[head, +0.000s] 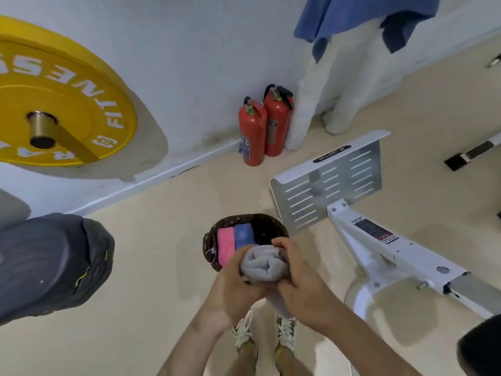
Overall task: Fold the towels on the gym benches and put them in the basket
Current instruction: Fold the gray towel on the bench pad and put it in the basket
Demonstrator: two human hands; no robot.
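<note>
Clutching the rolled grey towel (261, 265) in both hands, left hand (233, 286) and right hand (301, 280), we hover above the basket (273, 222); pink towel (225, 244) and blue towel (244, 234) already lie beneath our grip, this one not yet in

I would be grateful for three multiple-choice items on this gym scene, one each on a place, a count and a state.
1. Where is the basket?
A) on a bench B) on a shelf C) on the floor
2. How many extinguishers are there?
A) one B) two C) four
3. How is the grey towel held?
A) rolled, in both hands B) spread flat C) hung on a hook

Answers:
1 C: it sits on the floor just past the hands.
2 B: two red cylinders stand side by side.
3 A: the left hand and right hand grip the roll.
</note>
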